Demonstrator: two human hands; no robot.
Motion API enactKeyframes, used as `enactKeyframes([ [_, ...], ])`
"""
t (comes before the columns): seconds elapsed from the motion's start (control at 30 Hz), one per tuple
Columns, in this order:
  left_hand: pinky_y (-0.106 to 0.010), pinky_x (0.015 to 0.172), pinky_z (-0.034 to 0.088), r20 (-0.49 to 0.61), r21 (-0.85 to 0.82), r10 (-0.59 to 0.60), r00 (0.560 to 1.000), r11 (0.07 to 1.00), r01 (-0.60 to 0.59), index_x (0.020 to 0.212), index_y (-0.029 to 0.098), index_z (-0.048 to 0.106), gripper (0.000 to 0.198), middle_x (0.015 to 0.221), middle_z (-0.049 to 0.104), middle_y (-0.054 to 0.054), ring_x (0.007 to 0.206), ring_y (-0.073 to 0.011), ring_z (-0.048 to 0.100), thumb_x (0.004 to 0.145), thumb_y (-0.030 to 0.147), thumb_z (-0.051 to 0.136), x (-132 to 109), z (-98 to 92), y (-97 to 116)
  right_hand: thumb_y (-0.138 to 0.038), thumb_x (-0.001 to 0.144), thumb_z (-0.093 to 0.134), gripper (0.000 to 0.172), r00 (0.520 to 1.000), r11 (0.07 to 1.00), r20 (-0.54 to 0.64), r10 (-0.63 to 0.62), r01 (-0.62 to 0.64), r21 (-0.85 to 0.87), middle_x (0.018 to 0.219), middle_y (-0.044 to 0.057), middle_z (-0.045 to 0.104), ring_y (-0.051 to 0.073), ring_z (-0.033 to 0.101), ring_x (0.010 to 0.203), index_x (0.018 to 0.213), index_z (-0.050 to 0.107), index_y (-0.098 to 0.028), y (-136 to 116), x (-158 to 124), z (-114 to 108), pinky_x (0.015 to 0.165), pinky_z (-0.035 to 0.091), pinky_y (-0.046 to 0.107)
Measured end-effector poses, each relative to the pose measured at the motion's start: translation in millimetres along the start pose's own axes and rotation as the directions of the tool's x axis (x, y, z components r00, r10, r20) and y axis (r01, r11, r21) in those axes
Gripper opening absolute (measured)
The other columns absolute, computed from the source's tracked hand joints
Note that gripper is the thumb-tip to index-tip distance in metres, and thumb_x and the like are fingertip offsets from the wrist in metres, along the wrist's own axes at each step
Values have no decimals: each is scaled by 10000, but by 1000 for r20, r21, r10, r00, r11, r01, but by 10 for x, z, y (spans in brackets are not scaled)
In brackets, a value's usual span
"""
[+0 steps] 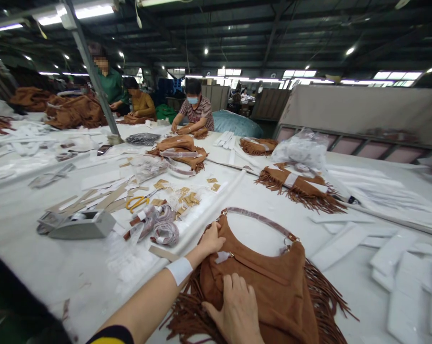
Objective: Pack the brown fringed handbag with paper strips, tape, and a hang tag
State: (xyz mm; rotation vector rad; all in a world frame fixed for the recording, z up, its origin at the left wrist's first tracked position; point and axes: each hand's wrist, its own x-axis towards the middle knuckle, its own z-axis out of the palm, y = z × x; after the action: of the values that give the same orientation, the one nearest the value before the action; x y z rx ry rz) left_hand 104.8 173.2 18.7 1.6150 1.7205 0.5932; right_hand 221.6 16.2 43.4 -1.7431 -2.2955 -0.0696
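A brown suede handbag point(273, 291) with long fringe on both sides lies on the table in front of me. Its handle point(259, 216), wrapped in clear film, arches away at the top. My left hand point(212, 240), with white tape around its wrist, grips the bag's upper left corner beside the handle ring. My right hand point(236, 306) rests flat on the bag's front, fingers stretched out and thumb apart. A white scrap point(222, 257) sticks out by the zipper. The bag's lower end runs out of view.
Left of the bag are a grey tape dispenser point(83, 224), yellow-handled scissors point(137, 203), rolled wrapped straps point(165, 231) and tan tags point(187, 197). White foam strips point(409, 286) lie at right. More fringed bags point(298, 184) are farther back, where a masked person point(198, 110) works.
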Motion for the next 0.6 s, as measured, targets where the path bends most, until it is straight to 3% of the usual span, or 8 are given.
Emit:
enactKeyframes([
  [0.27,-298,837,442,-68,-160,7,998,987,-18,1079,221,452,412,1058,606,-47,944,-199,588,709,171,628,94,110,-113,-449,613,823,428,987,999,157,-25,21,25,834,74,614,306,539,873,813,545,-193,65,213,-44,805,366,429],
  [0.43,-295,826,435,-84,-206,-16,996,978,-2,1062,221,472,426,1055,602,-37,930,-195,578,677,135,633,127,137,-157,-296,727,726,227,984,987,123,-128,114,117,858,38,599,271,518,865,830,539,-219,100,69,15,802,358,398],
  [0.6,-309,786,442,-79,-219,-67,995,975,49,1077,221,472,426,1006,608,-40,862,-202,588,684,148,620,110,146,-136,-258,729,701,282,987,990,120,-110,98,101,950,28,589,276,506,918,946,522,-241,118,-15,34,786,358,386],
])
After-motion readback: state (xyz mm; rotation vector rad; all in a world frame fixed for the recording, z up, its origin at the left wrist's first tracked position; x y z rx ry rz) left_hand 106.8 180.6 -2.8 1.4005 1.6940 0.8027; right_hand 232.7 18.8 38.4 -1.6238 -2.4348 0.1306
